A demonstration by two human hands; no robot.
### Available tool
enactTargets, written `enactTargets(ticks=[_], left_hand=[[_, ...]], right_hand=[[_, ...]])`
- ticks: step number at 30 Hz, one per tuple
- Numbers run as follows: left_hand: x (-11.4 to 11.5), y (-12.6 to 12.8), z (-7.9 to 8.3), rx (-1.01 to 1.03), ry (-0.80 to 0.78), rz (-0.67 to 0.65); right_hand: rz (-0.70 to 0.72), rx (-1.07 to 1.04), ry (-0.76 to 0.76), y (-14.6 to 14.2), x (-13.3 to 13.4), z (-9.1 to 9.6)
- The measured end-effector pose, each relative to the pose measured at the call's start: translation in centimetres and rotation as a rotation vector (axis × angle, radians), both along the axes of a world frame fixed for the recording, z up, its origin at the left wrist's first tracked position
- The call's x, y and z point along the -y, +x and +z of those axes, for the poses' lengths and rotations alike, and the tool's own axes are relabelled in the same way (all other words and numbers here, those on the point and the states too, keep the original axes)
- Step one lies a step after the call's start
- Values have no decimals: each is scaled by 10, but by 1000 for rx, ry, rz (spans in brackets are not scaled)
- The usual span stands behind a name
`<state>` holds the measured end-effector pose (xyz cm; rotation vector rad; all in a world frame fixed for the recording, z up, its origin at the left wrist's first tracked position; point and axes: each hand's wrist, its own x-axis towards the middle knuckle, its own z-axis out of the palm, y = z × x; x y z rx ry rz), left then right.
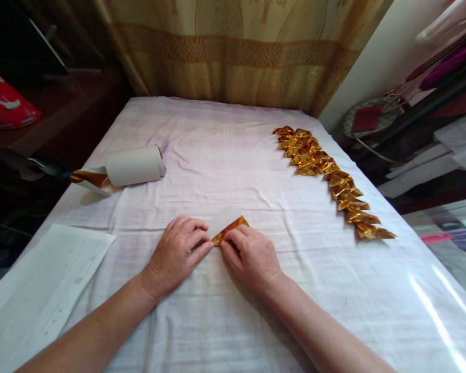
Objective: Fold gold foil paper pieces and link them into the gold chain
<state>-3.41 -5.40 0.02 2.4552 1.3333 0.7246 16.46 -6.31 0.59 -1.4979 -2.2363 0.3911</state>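
Note:
A small piece of gold foil paper (225, 221), white on its back, lies on the bedsheet with its near edge folded up to show a gold strip. My left hand (184, 242) holds its left corner, thumb and fingertips drawn together at the edge. On the gold strip, my right hand (252, 255) presses with bent fingers and thumb, gripping the right part of the fold. What lies under the fingertips is hidden.
A linked row of folded gold foil pieces (326, 178) runs along the right side. Back left lies a white-backed foil roll (134, 165). A pale printed sheet (50, 280) is at the near left. The white bedsheet (217, 140) ends at a gold curtain (241, 57).

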Motion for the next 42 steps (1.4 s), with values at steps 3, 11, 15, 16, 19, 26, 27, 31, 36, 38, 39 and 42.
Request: enactTargets(ticks=[3, 11, 15, 16, 19, 26, 27, 31, 36, 38, 39, 42], left_hand=[[-1, 1, 0, 11, -9, 9], [1, 8, 1, -13, 2, 75], [1, 10, 1, -22, -2, 89], [1, 10, 0, -23, -4, 88], [1, 9, -1, -27, -8, 88], [1, 10, -2, -36, -6, 113], [0, 10, -2, -35, -7, 115], [0, 11, -2, -40, -16, 118], [0, 11, -3, -52, -42, 124], [0, 11, -2, -62, -52, 120], [0, 12, -2, -68, -57, 118], [0, 12, 0, -75, -70, 118]], right_hand=[[-21, 10, 16, -1, 1, -2], [-36, 3, 52, -2, 1, -5], [-29, -2, 68, -2, 1, -8], [-29, -3, 71, -2, 1, -8], [-29, -5, 78, -2, 2, -8], [-25, -1, 68, -2, 2, -8], [-25, 2, 67, -2, 2, -8], [-23, 12, 76, -2, 1, -8], [-51, 16, 72, -5, 1, -6], [-77, 30, 53, -7, 1, -6], [-87, 38, 41, -7, 1, -5], [-100, 44, -6, -8, 0, -3]])
